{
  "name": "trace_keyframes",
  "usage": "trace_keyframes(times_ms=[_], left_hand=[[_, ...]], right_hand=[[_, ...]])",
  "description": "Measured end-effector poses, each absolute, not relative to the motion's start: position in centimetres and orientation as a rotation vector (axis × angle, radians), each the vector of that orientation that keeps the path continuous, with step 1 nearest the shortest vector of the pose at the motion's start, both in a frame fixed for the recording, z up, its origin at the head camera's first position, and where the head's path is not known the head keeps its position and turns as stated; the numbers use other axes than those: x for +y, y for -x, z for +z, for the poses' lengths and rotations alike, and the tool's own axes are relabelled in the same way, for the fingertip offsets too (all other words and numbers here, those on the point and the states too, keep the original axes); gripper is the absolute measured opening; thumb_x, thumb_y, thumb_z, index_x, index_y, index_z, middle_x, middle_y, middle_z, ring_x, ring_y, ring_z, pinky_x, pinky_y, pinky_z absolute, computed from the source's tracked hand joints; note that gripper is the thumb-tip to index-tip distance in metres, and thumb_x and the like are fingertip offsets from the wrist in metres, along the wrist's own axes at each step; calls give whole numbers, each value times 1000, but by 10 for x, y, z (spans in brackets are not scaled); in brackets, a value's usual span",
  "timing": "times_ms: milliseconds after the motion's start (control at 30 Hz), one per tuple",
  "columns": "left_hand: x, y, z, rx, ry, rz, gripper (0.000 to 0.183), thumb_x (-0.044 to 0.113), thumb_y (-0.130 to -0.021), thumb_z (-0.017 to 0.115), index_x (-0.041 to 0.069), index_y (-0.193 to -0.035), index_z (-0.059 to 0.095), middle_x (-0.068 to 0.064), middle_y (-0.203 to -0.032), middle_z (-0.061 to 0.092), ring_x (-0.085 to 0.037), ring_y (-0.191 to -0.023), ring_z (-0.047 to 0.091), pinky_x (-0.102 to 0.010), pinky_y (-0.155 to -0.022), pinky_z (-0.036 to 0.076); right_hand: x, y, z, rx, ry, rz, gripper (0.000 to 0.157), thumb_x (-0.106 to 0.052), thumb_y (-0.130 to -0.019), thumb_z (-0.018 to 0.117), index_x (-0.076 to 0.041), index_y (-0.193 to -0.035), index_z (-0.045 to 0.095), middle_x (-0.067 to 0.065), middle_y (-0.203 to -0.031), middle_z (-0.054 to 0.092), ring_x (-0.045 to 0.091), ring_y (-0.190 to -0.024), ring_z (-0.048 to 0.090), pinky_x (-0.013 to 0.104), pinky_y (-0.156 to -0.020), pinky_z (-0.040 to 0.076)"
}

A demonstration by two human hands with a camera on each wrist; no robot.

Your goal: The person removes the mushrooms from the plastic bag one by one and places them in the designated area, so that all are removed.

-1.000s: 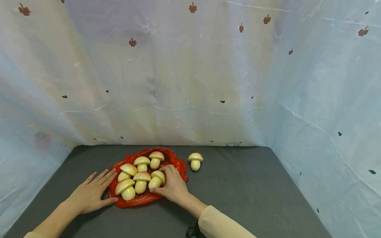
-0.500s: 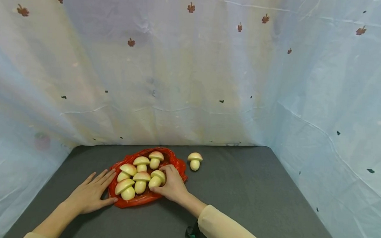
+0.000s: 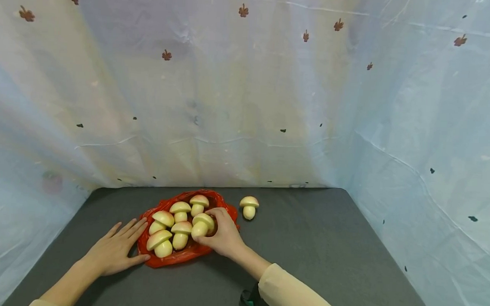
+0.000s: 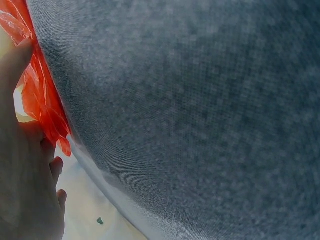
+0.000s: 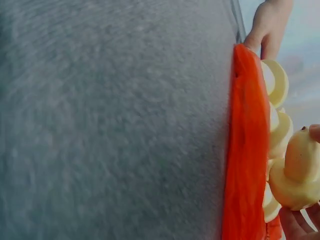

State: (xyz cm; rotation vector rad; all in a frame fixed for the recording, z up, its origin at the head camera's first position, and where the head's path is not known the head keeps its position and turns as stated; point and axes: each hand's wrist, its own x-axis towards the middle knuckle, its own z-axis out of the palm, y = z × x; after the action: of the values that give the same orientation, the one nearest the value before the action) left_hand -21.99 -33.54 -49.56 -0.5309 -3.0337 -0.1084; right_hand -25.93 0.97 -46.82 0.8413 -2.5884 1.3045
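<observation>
My right hand point(image 3: 226, 237) pinches a toy mushroom point(image 3: 201, 225) with a pale yellow cap and stem, between thumb and fingers. In the right wrist view this mushroom point(image 5: 301, 157) is raised a little above the red plastic bag point(image 5: 247, 150). Several similar mushrooms point(image 3: 180, 241) lie inside the open bag point(image 3: 170, 261), some with pinkish caps. At the bag's left edge rests my left hand point(image 3: 112, 253), its fingers straight and spread. The left wrist view shows its thumb point(image 4: 17, 62) against the red plastic.
One more mushroom point(image 3: 249, 208) lies on the dark grey table point(image 3: 306, 254), just right of the bag. A pale curtain point(image 3: 230, 103) with small leaf prints hangs behind and along both sides. A dark strap point(image 3: 248, 298) is near the right sleeve.
My right hand has lifted the pinched mushroom slightly up from the others. My left hand stays at the bag's edge. The head view has shifted a little.
</observation>
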Motion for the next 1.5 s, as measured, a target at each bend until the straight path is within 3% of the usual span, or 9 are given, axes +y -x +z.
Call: trace_keyframes(times_ms=[233, 500, 700, 1000, 1200, 1500], left_hand=[[-337, 220, -498, -3015, 553, -122, 103, 76, -89, 61, 3, -159, 41, -19, -163, 41, -44, -148, 38, -68, -117, 25], [-337, 221, -498, -3026, 543, -122, 104, 78, -89, 60, 3, -159, 41, -18, -164, 39, -43, -150, 35, -67, -119, 22], [-337, 222, -497, -3021, 550, -111, 103, 77, -89, 60, 3, -159, 41, -18, -164, 39, -43, -150, 36, -67, -119, 22], [-337, 222, -498, -3035, 540, -117, 105, 78, -89, 59, 3, -159, 41, -18, -164, 39, -44, -150, 36, -67, -119, 22], [-336, 224, -495, -3015, 555, -105, 103, 76, -89, 62, 3, -159, 42, -19, -163, 41, -45, -148, 38, -68, -118, 24], [-336, 222, -496, -3042, 552, -124, 103, 76, -89, 62, 2, -158, 43, -19, -163, 40, -44, -149, 36, -67, -119, 22]], right_hand=[[24, 263, -460, -2502, -920, 1370, 67, -26, -85, 88, -11, -141, 56, 4, -141, 54, 18, -123, 56, 44, -102, 53], [47, 272, -454, -2401, -1024, 1402, 70, -16, -85, 88, -12, -146, 54, 6, -149, 49, 20, -130, 55, 41, -103, 53], [68, 283, -450, -2317, -1098, 1357, 71, -12, -85, 87, -8, -147, 53, 8, -149, 49, 22, -126, 57, 36, -101, 55], [102, 299, -446, -2259, -1116, 1260, 71, -12, -83, 89, -5, -146, 55, 10, -147, 51, 25, -125, 59, 52, -100, 54], [125, 306, -445, -2229, -1090, 1198, 74, -6, -80, 90, -1, -144, 56, 13, -146, 53, 29, -124, 60, 44, -100, 57], [151, 314, -449, -2253, -1041, 1201, 76, 0, -78, 91, -1, -145, 55, 16, -146, 53, 32, -127, 59, 47, -104, 54]])
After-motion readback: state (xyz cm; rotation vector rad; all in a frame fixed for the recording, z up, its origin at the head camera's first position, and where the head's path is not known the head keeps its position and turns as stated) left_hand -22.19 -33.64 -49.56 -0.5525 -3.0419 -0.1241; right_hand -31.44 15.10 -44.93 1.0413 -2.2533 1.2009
